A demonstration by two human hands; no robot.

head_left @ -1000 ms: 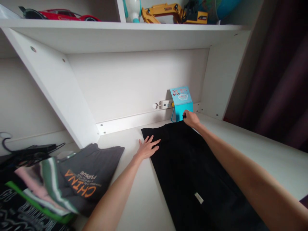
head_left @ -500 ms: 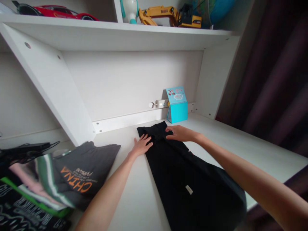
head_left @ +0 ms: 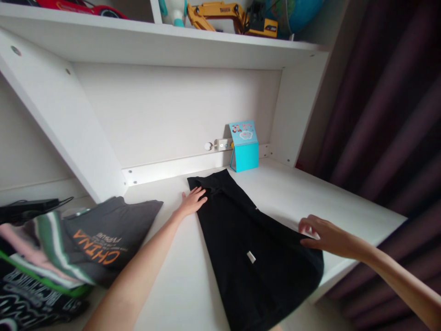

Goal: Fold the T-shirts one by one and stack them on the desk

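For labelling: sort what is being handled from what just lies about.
In hand: black garment, left hand flat on its far end, right hand at its right edge.
Lying about: pile of T-shirts, blue calendar, toy excavator.

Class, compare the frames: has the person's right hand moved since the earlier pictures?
Yes. The right hand has drawn back from the turquoise stand-up card towards the person, to the right edge of the black cloth garment.

L hand & R hand bare, both forearms bare right to the frame edge; arms slender, wrists narrow, fingers slim.
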